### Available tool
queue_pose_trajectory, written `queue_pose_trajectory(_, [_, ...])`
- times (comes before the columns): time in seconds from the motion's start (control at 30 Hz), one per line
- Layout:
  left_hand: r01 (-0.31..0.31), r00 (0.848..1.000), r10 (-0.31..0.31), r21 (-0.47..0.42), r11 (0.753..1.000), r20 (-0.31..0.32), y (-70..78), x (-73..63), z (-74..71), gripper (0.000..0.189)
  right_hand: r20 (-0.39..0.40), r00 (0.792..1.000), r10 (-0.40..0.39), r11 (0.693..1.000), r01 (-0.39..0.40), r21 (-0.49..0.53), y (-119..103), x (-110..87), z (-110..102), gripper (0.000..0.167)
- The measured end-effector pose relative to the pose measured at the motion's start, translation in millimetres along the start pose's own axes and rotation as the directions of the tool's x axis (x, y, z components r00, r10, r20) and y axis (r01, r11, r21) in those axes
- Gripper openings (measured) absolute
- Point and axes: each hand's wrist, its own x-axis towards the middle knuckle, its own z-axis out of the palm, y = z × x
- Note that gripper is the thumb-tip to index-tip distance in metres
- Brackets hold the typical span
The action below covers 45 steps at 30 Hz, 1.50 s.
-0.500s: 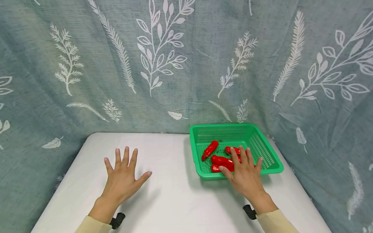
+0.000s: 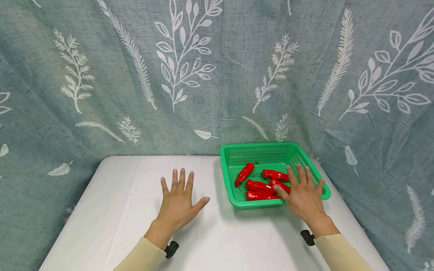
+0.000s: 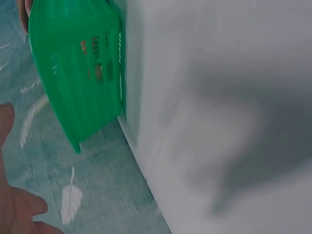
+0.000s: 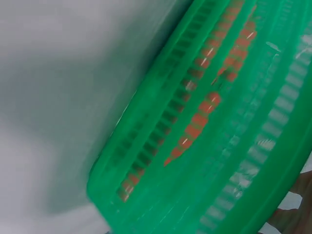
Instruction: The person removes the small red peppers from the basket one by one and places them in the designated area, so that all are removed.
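Observation:
Several red chili peppers lie in a green plastic basket at the right back of the table. My right hand, fingers spread, is over the basket's front right part and overlaps its rim and some peppers; nothing is in its grasp. To the left of the basket, my left hand hovers palm down above the table, fingers straight and spread, holding nothing. In the right wrist view the peppers show red through the slots of the basket's wall. Part of the left hand edges into the left wrist view.
A white-covered table carries the basket. Behind and beside it hangs a grey-green curtain with white leaf prints. Each wrist wears a small black camera mount, such as the left mount.
Both hands have moved to the right, the left one toward the basket and the right one toward the basket's right side, uncovering more peppers. Basket and peppers have stayed in place.

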Motion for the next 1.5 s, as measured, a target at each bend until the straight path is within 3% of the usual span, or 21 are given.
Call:
queue_pose_trajectory(0.43, [-0.100, 0.992, 0.099, 0.002, 0.995, 0.078, 67.4, 29.8, 21.1, 0.099, 0.089, 0.992, 0.090, 0.996, -0.091, -0.002, 76, 13.0, -9, 0.093])
queue_pose_trajectory(0.6, [-0.130, 0.984, 0.130, -0.008, 0.992, 0.122, 87.0, 33.1, 30.4, 0.099, 0.203, 0.972, 0.120, 0.987, -0.138, 0.081, 97, 14.5, -10, 0.098])
queue_pose_trajectory(0.77, [-0.125, 0.980, 0.132, -0.052, 0.991, 0.147, 94.9, 32.8, 37.7, 0.096, 0.312, 0.943, 0.121, 0.955, -0.196, 0.223, 99, 14.9, -11, 0.103])
queue_pose_trajectory(0.9, [-0.117, 0.980, 0.127, -0.076, 0.990, 0.152, 90.3, 31.8, 42.9, 0.095, 0.334, 0.934, 0.126, 0.945, -0.215, 0.246, 93, 10.5, -10, 0.106])
queue_pose_trajectory(1.1, [-0.094, 0.984, 0.111, -0.121, 0.988, 0.140, 72.3, 28.6, 45.0, 0.093, 0.306, 0.946, 0.110, 0.958, -0.183, 0.222, 69, 0.9, -4, 0.107])
queue_pose_trajectory(1.5, [-0.129, 0.978, 0.140, -0.081, 0.988, 0.152, 2.4, -4.7, 10.4, 0.092, 0.208, 0.978, 0.033, 0.978, -0.074, 0.193, -12, -22.1, 6, 0.106])
